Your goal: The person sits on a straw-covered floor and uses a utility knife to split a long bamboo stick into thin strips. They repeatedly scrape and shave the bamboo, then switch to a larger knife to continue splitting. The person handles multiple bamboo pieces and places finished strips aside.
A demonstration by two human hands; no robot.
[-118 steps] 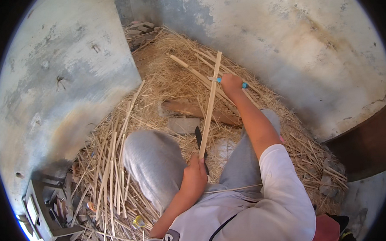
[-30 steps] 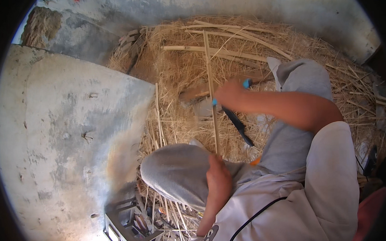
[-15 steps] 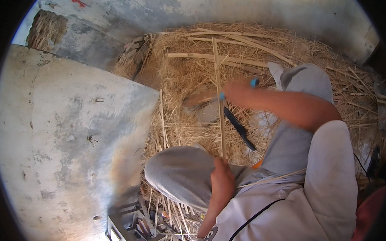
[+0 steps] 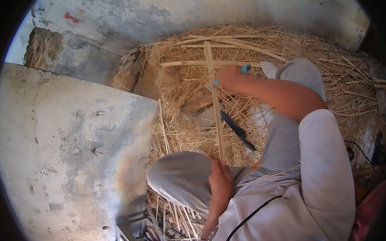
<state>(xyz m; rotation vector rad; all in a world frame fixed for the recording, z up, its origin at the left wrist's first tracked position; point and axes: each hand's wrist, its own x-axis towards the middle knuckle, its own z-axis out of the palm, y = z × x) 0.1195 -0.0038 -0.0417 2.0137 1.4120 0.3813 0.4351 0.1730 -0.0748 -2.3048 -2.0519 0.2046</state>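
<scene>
A long pale strip (image 4: 218, 128), bamboo by its look, stands out away from me over the shavings. My left hand (image 4: 220, 179) is closed round its near end, beside my bent knee. Further along, my right hand (image 4: 232, 79) is closed on a blue-handled tool (image 4: 245, 69). Blue shows on both sides of the fist, and the tool's inner end meets the strip. Its blade, if any, cannot be made out. A black knife (image 4: 235, 128) lies on the shavings just right of the strip.
Straw-like shavings (image 4: 174, 87) cover the floor between my legs. Several longer strips (image 4: 250, 47) lie at the far side. A worn wall panel (image 4: 73, 147) stands at left, with a grey open box (image 4: 135, 233) of small items below. A thin strip (image 4: 271, 176) crosses my lap.
My right hand has moved farther from me along the strip with the blue-handled tool. My left hand keeps its grip on the near end. The whole view has shifted slightly.
</scene>
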